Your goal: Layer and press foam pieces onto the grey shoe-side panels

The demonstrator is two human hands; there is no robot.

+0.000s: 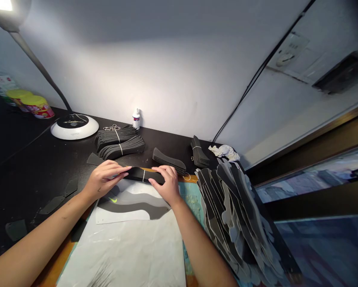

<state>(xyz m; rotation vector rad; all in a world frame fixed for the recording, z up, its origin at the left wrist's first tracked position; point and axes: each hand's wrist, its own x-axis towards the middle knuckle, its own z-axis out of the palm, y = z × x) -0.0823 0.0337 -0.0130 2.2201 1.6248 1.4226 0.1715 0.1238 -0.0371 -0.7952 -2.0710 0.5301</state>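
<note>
In both hands, a narrow bundle of dark cut shoe pieces (143,175), with one thin white band around its middle. On the left end of the bundle, the left hand (105,179), its grip closed and its fingers lying over the top. On the right part of the same bundle, the right hand (165,184), its grip also closed, with the fingers curved down over the near edge. Directly in front of the bundle, a white card (107,215) with a grey and black shoe panel (131,203) and a small yellow-green Nike swoosh (113,200), all on a wide sheet of white plastic (125,251). Just behind the bundle, one loose-looking tied bundle of dark pieces (168,160) on the black bench (32,159), and further behind and to the left, two more tied bundles (120,143) beside a small tangle of metal rings (111,127). To the right of the bundle, a big overlapping heap of grey and dark cut pieces (235,219). Far behind the bundle, a small white bottle (136,118), and further to the left, the round white base of a desk lamp (74,126). To the left of the bundle, some flat dark pieces (59,201) loose on the bench.
</note>
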